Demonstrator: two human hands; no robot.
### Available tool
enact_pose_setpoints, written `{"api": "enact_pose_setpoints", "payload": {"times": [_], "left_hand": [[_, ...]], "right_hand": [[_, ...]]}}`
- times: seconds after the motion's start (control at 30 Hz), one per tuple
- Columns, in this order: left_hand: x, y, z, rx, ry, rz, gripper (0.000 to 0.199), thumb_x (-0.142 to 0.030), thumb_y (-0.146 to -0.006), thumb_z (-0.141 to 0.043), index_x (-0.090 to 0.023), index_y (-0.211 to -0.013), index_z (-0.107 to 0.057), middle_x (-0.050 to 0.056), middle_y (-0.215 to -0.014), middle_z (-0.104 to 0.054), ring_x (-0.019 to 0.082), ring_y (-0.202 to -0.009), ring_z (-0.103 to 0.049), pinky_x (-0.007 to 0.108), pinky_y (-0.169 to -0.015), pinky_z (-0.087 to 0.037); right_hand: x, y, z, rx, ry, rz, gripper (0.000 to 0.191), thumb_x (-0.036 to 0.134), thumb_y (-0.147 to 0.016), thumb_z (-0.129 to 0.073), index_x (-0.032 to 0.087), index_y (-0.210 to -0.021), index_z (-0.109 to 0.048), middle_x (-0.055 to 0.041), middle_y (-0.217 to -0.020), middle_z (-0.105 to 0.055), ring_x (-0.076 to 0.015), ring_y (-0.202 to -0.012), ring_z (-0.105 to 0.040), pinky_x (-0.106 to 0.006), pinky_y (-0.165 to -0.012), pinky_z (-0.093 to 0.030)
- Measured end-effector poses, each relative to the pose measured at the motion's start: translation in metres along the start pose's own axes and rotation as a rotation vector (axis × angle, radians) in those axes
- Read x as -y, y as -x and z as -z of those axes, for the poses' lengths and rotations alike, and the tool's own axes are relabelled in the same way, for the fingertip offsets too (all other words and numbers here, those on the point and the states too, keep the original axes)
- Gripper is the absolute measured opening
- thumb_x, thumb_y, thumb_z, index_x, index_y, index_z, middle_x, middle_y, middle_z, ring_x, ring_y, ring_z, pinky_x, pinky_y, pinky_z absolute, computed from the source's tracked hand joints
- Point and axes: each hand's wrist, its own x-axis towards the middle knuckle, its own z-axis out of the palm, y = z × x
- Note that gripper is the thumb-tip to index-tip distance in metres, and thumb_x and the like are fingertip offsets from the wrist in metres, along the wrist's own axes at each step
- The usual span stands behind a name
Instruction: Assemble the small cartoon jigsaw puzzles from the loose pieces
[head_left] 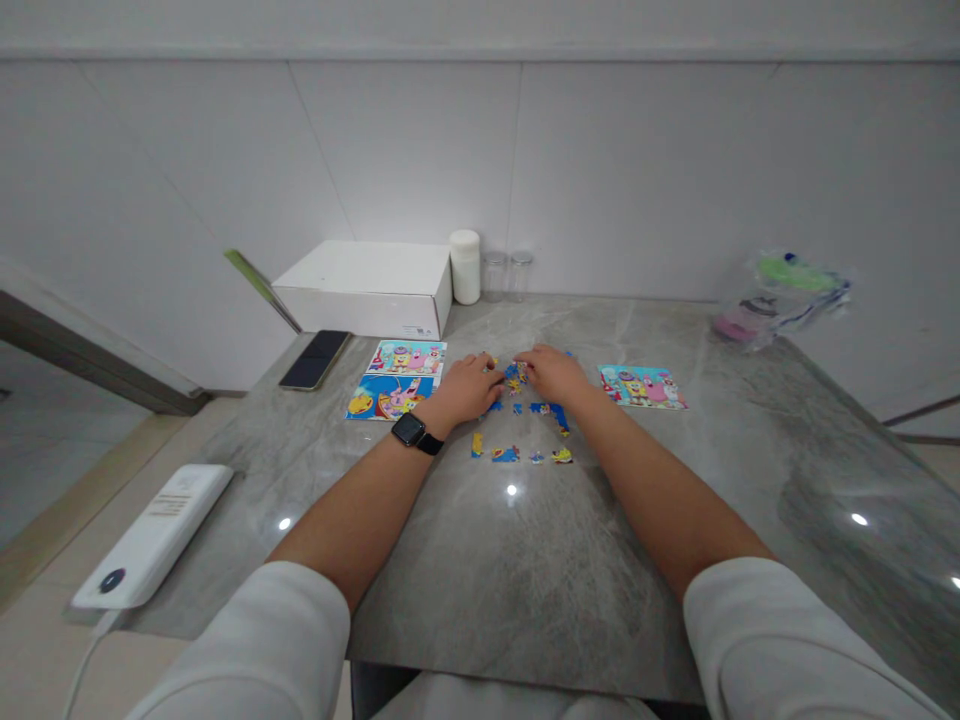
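Both hands are at a small pile of blue and yellow puzzle pieces (516, 376) on the grey table. My left hand (471, 388) lies at the pile's left side, fingers bent toward it; whether it holds a piece is too small to tell. On the right side, my right hand (553, 374) touches the pile with its fingertips, also curled. Nearer to me are loose pieces: a blue joined strip (559, 416), a yellow piece (477, 445), a blue and orange piece (506, 455) and a yellow-green piece (562, 456). Picture cards lie left (396, 396) and right (643, 387).
At the back stand a white box (367, 285), a white bottle (465, 268) and two clear glasses (508, 277). A phone (316, 360) and a white power strip-like device (156, 535) lie left. A plastic bag (780, 298) sits at the back right.
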Motion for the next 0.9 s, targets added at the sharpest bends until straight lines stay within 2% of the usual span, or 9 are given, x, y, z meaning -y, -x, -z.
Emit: {"api": "enact_pose_setpoints", "payload": {"times": [0.23,0.37,0.6,0.73,0.9], "left_hand": [[-0.002,0.002,0.010,-0.031,-0.036,0.084,0.029,-0.029,-0.104,-0.053,-0.020,-0.120,-0.075,0.015,-0.130,-0.063,0.031,-0.117,-0.060,0.047,-0.103,-0.049],[-0.001,0.002,0.013,-0.107,-0.044,0.159,0.033,-0.022,-0.103,-0.051,-0.018,-0.129,-0.071,0.016,-0.126,-0.064,0.031,-0.115,-0.060,0.048,-0.101,-0.049],[0.001,0.001,0.021,-0.227,0.040,0.220,0.031,-0.021,-0.104,-0.047,-0.019,-0.124,-0.071,0.015,-0.121,-0.065,0.029,-0.114,-0.061,0.046,-0.102,-0.049],[0.000,-0.001,0.022,-0.277,0.146,0.210,0.026,-0.022,-0.103,-0.051,-0.019,-0.119,-0.072,0.013,-0.119,-0.066,0.027,-0.114,-0.062,0.044,-0.104,-0.050],[0.001,-0.005,0.022,-0.337,0.398,0.202,0.019,-0.028,-0.099,-0.063,-0.020,-0.114,-0.072,0.009,-0.113,-0.069,0.023,-0.108,-0.064,0.038,-0.101,-0.052]], "right_hand": [[0.009,-0.007,-0.007,-0.002,0.063,0.005,0.043,0.021,-0.104,-0.047,0.030,-0.138,-0.072,-0.0135,-0.129,-0.068,-0.0267,-0.112,-0.065,-0.033,-0.093,-0.047],[0.008,-0.012,-0.008,0.004,0.055,0.032,0.042,0.022,-0.104,-0.048,0.031,-0.135,-0.075,-0.0131,-0.131,-0.067,-0.0277,-0.114,-0.065,-0.035,-0.095,-0.047],[0.000,-0.021,-0.009,0.014,-0.003,0.010,0.032,0.022,-0.098,-0.061,0.026,-0.126,-0.077,-0.0128,-0.128,-0.068,-0.0253,-0.111,-0.067,-0.033,-0.094,-0.047],[-0.006,-0.023,-0.003,-0.037,-0.134,-0.017,0.019,0.023,-0.093,-0.068,0.022,-0.108,-0.080,-0.0086,-0.114,-0.075,-0.0198,-0.099,-0.067,-0.029,-0.090,-0.048],[-0.006,-0.019,0.009,-0.059,-0.506,-0.035,0.017,0.028,-0.089,-0.070,0.019,-0.099,-0.081,-0.0030,-0.088,-0.078,-0.0153,-0.077,-0.065,-0.025,-0.073,-0.048]]}}
